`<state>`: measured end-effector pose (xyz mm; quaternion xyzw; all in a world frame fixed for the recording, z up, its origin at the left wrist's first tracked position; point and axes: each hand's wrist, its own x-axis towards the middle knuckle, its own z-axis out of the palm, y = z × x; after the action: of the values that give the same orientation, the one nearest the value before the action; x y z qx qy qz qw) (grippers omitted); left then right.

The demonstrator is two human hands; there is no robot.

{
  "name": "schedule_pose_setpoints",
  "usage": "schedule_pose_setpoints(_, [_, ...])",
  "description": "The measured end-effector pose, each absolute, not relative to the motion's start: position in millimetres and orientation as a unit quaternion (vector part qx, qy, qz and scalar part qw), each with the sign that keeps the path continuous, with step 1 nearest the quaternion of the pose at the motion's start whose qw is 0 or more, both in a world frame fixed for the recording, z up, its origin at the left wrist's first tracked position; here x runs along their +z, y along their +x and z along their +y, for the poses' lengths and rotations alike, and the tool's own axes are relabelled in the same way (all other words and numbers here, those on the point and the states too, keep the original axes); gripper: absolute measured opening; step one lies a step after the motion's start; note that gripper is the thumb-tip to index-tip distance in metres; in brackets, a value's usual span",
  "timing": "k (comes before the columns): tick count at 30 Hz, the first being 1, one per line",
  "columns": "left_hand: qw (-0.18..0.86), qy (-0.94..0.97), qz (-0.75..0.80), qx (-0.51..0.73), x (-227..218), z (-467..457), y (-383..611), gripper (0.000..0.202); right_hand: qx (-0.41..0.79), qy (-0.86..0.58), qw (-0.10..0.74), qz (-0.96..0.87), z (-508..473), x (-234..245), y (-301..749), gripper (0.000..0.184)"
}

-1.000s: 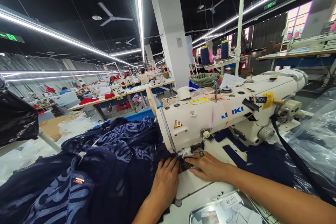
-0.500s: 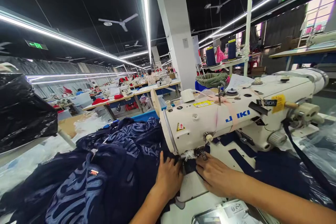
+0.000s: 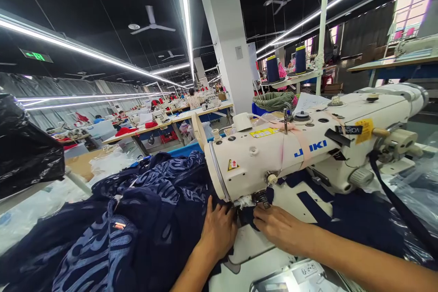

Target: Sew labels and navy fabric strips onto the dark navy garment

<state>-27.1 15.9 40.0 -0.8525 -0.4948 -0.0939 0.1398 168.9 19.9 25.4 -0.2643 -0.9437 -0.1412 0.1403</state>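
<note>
A heap of navy garments (image 3: 147, 232) with light-blue swirl patterns covers the left side and runs up to a white sewing machine (image 3: 246, 159). My left hand (image 3: 219, 230) is on the navy cloth just left of the needle area. Its outer finger sticks out, while the others bend down onto the cloth, closed on it. On the right of the needle area, my right hand (image 3: 278, 226) has its fingers pressed together on the navy cloth beside the presser parts. The machine head and my hands hide the needle and the fingertips.
Loose navy pieces (image 3: 362, 219) lie on the machine bed at right, near clear plastic. Two navy thread cones (image 3: 273, 69) stand behind the machine. A black plastic bag (image 3: 27, 146) is at left. Beyond, worktables (image 3: 174, 121) hold other machines and red cloth; people sit farther back.
The view has shifted slightly, so the background sits a little further left. Both hands stay beside the needle area on the cloth, with hardly any visible movement.
</note>
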Motion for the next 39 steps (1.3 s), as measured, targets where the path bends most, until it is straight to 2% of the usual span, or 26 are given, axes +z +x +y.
schedule_pose_setpoints(10, [0.139, -0.853, -0.499, -0.059, 43, 21, -27, 0.028, -0.139, -0.289, 0.106, -0.941, 15, 25, 157, 0.019])
schedule_pose_setpoints(22, [0.117, -0.850, -0.511, -0.052, 45, 29, -24, 0.024, -0.183, -0.315, 0.136, -0.921, 13, 21, 145, 0.018])
schedule_pose_setpoints(27, [0.120, -0.847, -0.514, -0.066, 39, 30, -26, 0.025, -0.151, -0.328, 0.139, -0.922, 21, 25, 155, 0.024])
schedule_pose_setpoints(33, [0.119, -0.850, -0.504, -0.094, 36, 28, -28, 0.024, -0.088, -0.344, 0.177, -0.918, 42, 22, 180, 0.023])
schedule_pose_setpoints(39, [0.109, -0.854, -0.498, -0.102, 39, 26, -27, 0.024, -0.101, -0.352, 0.183, -0.912, 38, 21, 180, 0.011])
